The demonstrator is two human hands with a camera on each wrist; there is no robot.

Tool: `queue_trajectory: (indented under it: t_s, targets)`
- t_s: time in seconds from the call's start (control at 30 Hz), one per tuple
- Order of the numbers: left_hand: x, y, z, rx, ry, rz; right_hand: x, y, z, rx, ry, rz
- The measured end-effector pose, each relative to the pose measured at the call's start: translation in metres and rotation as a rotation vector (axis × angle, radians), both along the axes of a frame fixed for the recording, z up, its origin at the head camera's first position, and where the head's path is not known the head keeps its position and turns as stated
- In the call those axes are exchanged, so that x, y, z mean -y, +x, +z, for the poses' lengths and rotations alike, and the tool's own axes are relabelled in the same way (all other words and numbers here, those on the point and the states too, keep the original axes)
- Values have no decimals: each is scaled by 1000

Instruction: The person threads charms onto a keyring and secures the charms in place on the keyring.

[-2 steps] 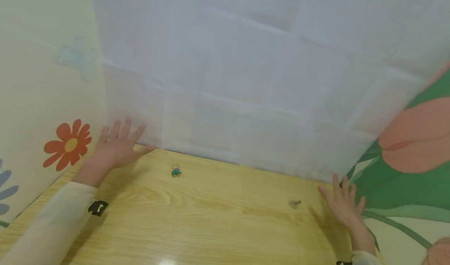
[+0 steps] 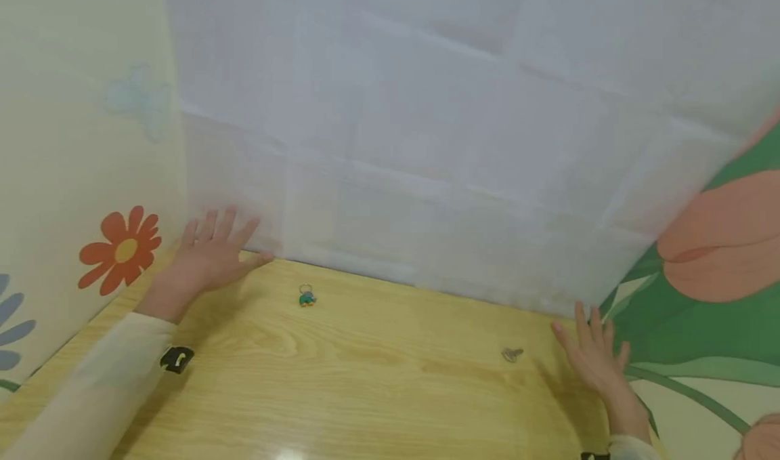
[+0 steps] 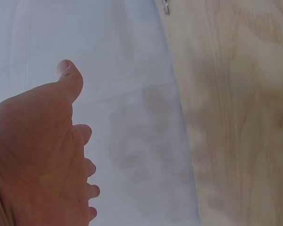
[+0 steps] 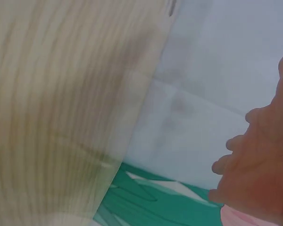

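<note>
- While nothing is gripped by either hand, a waiting step seems to be shown.
- Near the back edge of the table, the ring with a green charm is seen toward the left corner, and the small metal thing, maybe a key, toward the right.
- For either to be picked up, a hand would need to be lowered and its fingers pinched.
- The left hand is held by the back left corner, the right hand by the back right, fingers spread.

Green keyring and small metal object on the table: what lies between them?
The head view shows only bare table between the green keyring and metal object.
</note>
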State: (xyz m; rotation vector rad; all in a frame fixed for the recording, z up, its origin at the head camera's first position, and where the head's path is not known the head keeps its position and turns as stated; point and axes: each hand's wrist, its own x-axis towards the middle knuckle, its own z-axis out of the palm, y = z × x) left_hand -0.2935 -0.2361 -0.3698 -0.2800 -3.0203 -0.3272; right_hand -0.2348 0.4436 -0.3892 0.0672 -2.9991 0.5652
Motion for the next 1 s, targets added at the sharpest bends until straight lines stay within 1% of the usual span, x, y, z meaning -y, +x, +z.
queue_trajectory:
  t_s: [0.07, 0.1, 0.13, 0.2, 0.23, 0.3, 0.4, 0.47, 0.53, 0.57, 0.67, 0.77, 0.83, 0.9, 1.0]
  targets:
    - [-7, -1, -3, 3, 2, -8, 2, -3, 2, 0, -16, 30]
    - [-14, -2, -5, 1, 7, -18, 4, -4, 3, 2, -39, 61]
    - [-21, -2, -7, -1, 11, -30, 8, -5, 3, 11, -62, 91]
    - [-33, -1, -15, -6, 23, -73, 18, -5, 1, 26, -83, 150]
    - [-39, 0, -18, -8, 27, -105, 23, -5, -1, 39, -90, 180]
    - [-51, 0, -26, -18, 28, -202, 34, -1, -6, 73, -112, 233]
    - [-70, 0, -36, 4, -2, -343, 50, 3, -13, 144, -137, 320]
    - [-81, 1, -40, 8, -36, -402, 58, 5, -18, 176, -134, 380]
    - [-90, 2, -42, 15, -62, -415, 62, 9, -22, 186, -104, 417]
    - [-94, 3, -42, 5, -77, -420, 62, 10, -23, 173, -69, 417]
    - [-103, 3, -43, -22, -79, -407, 59, 15, -24, 140, -22, 402]
    - [-108, 2, -42, -66, -62, -387, 53, 15, -23, 123, -30, 379]
    - [-109, 3, -42, -86, -56, -372, 51, 16, -22, 124, -43, 381]
    - [-108, 3, -42, -93, -52, -366, 50, 17, -22, 131, -55, 389]
    - [-105, 5, -43, -73, -42, -369, 50, 20, -21, 135, -44, 402]
